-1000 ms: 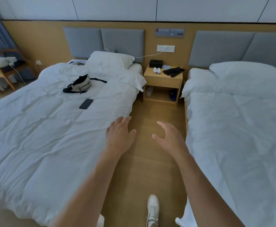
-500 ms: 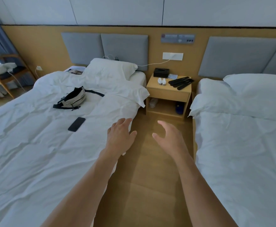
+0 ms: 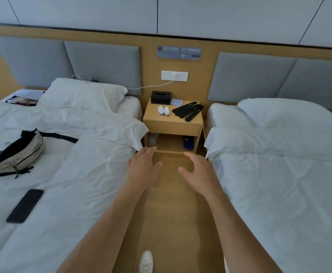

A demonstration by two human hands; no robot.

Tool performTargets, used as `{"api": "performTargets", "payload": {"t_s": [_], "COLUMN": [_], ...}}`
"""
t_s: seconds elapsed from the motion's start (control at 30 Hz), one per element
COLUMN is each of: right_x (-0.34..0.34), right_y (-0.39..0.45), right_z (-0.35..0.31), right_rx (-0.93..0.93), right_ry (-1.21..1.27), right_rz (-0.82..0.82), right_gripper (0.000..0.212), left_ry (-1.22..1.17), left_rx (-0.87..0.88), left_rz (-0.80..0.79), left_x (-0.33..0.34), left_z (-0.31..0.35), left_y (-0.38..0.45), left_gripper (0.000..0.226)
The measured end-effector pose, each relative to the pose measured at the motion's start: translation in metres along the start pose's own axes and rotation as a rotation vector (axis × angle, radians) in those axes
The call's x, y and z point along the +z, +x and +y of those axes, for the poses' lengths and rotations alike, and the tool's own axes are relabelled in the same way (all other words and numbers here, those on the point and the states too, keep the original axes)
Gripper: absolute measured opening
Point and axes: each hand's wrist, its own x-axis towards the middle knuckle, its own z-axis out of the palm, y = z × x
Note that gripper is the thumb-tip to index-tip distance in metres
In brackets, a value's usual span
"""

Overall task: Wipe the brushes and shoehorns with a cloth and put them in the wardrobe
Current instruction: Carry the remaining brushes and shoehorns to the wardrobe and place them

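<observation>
Shoehorns (image 3: 188,111) overlapping, count unclear, beside small brushes (image 3: 163,110)

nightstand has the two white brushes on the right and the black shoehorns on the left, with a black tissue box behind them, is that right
Not quite: the sides are swapped. In the head view, on the nightstand the two white brushes sit on the left and the black shoehorns on the right. The black tissue box does stand behind them.
</observation>
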Motion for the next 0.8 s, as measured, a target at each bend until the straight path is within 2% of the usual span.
{"api": "performTargets", "payload": {"t_s": [0.2, 0.4, 0.6, 0.8], "right_x": [0.003, 0.007, 0.014, 0.014], "right_y": [0.105, 0.193, 0.295, 0.435], "right_z": [-0.017, -0.014, 0.010, 0.032], "right_rx": [0.074, 0.133, 0.150, 0.123], "right_ry": [0.026, 0.023, 0.049, 0.093], "right_rz": [-0.001, 0.000, 0.019, -0.010], "right_gripper": [0.059, 0.059, 0.059, 0.059], "left_ry": [0.006, -0.007, -0.002, 0.068], "left_rx": [0.063, 0.095, 0.101, 0.071], "left_rz": [-0.015, -0.068, -0.116, -0.101], "left_x": [-0.007, 0.011, 0.047, 0.075], "left_z": [-0.013, -0.012, -0.005, 0.005], "left_y": [0.132, 0.225, 0.321, 0.446], "left_gripper": [0.056, 0.056, 0.056, 0.054]}}
